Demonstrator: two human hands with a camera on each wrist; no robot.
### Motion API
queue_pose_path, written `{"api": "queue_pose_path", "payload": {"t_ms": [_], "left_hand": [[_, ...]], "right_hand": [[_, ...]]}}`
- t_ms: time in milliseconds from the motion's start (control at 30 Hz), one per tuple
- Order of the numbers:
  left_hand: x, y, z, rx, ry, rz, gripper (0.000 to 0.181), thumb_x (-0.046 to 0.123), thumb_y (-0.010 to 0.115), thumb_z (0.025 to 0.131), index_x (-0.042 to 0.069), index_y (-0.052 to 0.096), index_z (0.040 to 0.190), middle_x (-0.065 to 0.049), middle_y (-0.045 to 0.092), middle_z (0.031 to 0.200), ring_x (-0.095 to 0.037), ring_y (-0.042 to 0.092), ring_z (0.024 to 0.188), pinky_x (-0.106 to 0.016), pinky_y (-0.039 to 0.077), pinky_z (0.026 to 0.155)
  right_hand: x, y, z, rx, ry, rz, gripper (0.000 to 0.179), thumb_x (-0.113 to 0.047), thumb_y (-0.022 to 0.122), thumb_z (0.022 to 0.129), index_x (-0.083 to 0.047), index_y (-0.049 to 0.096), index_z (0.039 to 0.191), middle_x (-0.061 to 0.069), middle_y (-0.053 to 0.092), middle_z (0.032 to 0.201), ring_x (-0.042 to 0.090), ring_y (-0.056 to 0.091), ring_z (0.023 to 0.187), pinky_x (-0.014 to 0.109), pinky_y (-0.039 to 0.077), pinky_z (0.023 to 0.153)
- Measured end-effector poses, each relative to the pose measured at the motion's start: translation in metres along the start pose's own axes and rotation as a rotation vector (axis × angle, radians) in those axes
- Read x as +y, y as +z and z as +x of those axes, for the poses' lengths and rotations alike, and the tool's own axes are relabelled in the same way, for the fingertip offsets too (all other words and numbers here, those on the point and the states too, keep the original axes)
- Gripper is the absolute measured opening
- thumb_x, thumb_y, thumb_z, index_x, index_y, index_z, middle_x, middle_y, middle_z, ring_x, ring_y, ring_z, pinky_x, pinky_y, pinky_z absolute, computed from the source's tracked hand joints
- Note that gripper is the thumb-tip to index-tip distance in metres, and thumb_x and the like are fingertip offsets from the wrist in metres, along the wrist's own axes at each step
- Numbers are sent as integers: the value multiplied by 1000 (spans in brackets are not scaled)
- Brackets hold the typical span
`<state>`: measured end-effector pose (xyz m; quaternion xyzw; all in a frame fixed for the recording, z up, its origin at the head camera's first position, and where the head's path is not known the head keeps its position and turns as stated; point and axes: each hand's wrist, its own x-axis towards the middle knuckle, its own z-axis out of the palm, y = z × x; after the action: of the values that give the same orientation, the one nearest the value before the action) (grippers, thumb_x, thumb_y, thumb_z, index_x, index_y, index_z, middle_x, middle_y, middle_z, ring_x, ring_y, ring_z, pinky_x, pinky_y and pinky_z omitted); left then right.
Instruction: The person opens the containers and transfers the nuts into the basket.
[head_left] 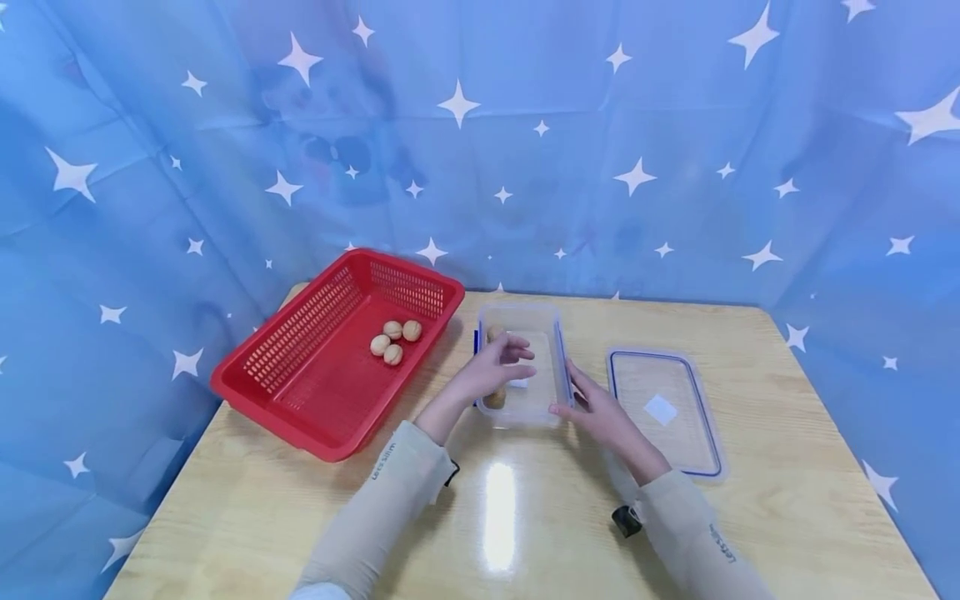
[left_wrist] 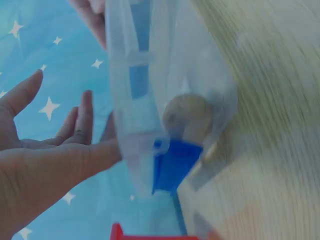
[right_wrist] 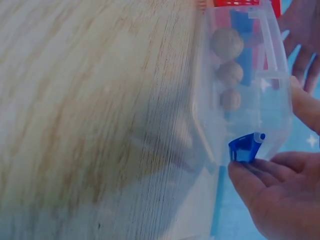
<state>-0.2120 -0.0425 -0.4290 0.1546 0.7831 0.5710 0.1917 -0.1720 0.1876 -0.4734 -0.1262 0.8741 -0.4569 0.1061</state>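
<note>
A clear plastic container [head_left: 543, 350] with blue side latches stands lidless on the table. Three walnuts [right_wrist: 227, 43] show in a row through its wall in the right wrist view, along its left side. Over the container's left part hovers my left hand [head_left: 495, 367], fingers extended and slightly spread, holding nothing. In the left wrist view its thumb overlaps the container's rim. My right hand [head_left: 603, 408] holds the container at its near right corner, thumb at the rim and fingers against the side by the blue latch [right_wrist: 244, 147].
To the left sits a red plastic basket [head_left: 322, 408] with several walnuts [head_left: 393, 355] gathered at its right side. A clear lid [head_left: 675, 375] with a blue seal and a white label lies right of the container. Behind the wooden table [head_left: 570, 533] hangs a blue star-patterned curtain [head_left: 525, 150].
</note>
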Motion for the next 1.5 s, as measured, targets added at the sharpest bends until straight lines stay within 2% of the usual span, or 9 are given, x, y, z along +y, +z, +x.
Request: {"api": "queue_pose_path", "payload": {"t_ms": [167,367,467,567,700,867,1100,1233,1500], "left_hand": [[-15,18,2,-59,-106,61,53,27,67,95,4,49,140,-13,58,140,-36,47,138,-49,38,116],[-25,28,8,-114,-144,141,42,19,70,92,11,59,131,-9,59,138,-30,54,130,-46,43,111],[-26,30,15,-142,-155,191,40,18,72,90,12,61,128,-9,61,135,-26,58,125,-42,44,110],[-25,30,20,-170,-163,195,39,17,73,89,10,62,126,-9,62,132,-26,59,123,-40,44,110],[-27,32,24,-202,-147,213,35,15,73,89,7,65,123,-9,66,126,-25,61,120,-37,45,109],[-33,37,29,-192,-117,315,26,21,73,91,12,71,116,-2,72,115,-15,66,108,-27,50,100],[-35,39,32,-165,-99,285,22,18,72,91,10,72,111,-3,73,109,-14,66,101,-26,50,97],[-38,39,33,-148,-89,307,20,17,71,91,10,72,110,-2,73,107,-12,65,99,-25,50,96],[-36,38,37,-161,-86,303,17,19,72,92,11,72,107,-1,73,104,-10,64,95,-23,50,92]], "right_hand": [[1,8,-8,-13,33,3,87,-25,67,96,-5,11,159,27,13,163,48,31,144,53,32,116],[-4,5,-10,3,-25,-20,84,-22,66,96,0,13,158,31,17,161,50,34,141,54,35,114],[-3,2,-7,9,-30,-18,83,-21,66,96,0,14,158,30,17,162,49,32,143,53,33,116],[-2,2,-4,5,-42,-20,84,-24,66,96,2,14,157,30,15,162,49,31,143,53,32,116],[0,2,-4,4,-34,-12,88,-27,68,95,1,13,158,29,14,163,49,32,143,53,32,116],[-1,1,-3,8,-35,-23,87,-26,68,95,0,13,158,29,15,162,49,30,144,54,30,117],[-3,0,-2,-10,-17,-10,89,-30,67,96,-3,11,159,26,12,164,48,28,145,54,31,117],[-4,0,-1,-24,-3,-22,89,-33,66,96,-4,10,159,26,11,164,48,28,146,54,31,118],[-5,-3,1,-29,-19,-50,90,-32,66,96,-1,9,159,29,11,163,52,27,145,56,32,116]]}}
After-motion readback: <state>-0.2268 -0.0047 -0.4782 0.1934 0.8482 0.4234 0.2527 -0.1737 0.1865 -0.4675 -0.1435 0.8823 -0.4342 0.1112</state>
